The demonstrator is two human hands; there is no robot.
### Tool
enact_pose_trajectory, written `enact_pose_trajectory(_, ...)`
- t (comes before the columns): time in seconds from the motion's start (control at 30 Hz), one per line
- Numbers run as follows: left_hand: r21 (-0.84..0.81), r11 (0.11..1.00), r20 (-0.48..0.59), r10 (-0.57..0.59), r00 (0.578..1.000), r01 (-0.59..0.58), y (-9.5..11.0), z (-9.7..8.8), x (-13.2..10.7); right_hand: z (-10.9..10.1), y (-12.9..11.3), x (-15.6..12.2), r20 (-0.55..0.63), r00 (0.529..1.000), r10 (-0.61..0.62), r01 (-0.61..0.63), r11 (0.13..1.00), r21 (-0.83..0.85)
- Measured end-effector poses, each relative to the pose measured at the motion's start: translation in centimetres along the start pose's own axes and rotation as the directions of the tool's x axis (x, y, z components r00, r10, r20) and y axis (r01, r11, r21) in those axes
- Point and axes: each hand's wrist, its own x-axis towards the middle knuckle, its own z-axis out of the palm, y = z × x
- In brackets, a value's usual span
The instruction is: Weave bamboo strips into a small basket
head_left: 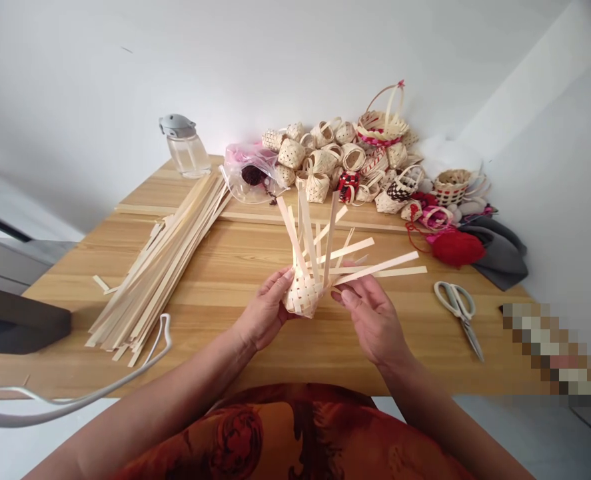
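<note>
My left hand (264,310) grips a small half-woven basket (302,298) of pale bamboo strips from its left side. The basket's bottom is a tight checked weave, and long loose strips (325,247) fan out upward and to the right. My right hand (370,313) pinches several of these strips close to the weave. Its fingers partly hide the basket's right side. A large bundle of loose strips (155,267) lies on the wooden table (235,287) to the left of my hands.
Many small finished baskets (335,160) crowd the far corner beside red yarn (458,248) and grey cloth (500,253). Scissors (459,317) lie on the right. A glass jar (185,147) and plastic bag (250,175) stand behind the strips. A white cable (75,393) crosses the near left.
</note>
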Motion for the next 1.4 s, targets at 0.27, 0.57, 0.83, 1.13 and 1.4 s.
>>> enact_pose_trajectory(0.27,0.305,0.906,-0.061,0.327,0.943,-0.295,1.8,-1.2,1.9,-1.2,1.2,0.1,-0.129,0.989,0.074,-0.085,0.993,-0.077)
enact_pose_trajectory(0.57,0.495,0.781,-0.008,0.443,0.897,-0.381,1.0,-2.6,1.7,0.1,0.4,-0.9,-0.012,1.000,-0.005,0.002,0.957,-0.289)
enact_pose_trajectory(0.83,0.473,0.816,0.001,0.377,0.926,-0.333,1.1,-2.4,1.0,-0.7,-0.1,-1.3,-0.063,0.997,0.047,-0.067,0.929,-0.364)
enact_pose_trajectory(1.13,0.406,0.886,-0.018,0.251,0.968,-0.222,1.4,-2.3,0.7,-2.9,-5.4,-1.8,-0.060,0.995,-0.075,0.017,0.751,-0.661)
enact_pose_trajectory(1.4,0.407,0.907,0.115,0.065,0.991,-0.107,1.3,-2.6,0.5,-4.6,-6.2,0.1,0.023,0.990,0.138,-0.104,0.840,-0.532)
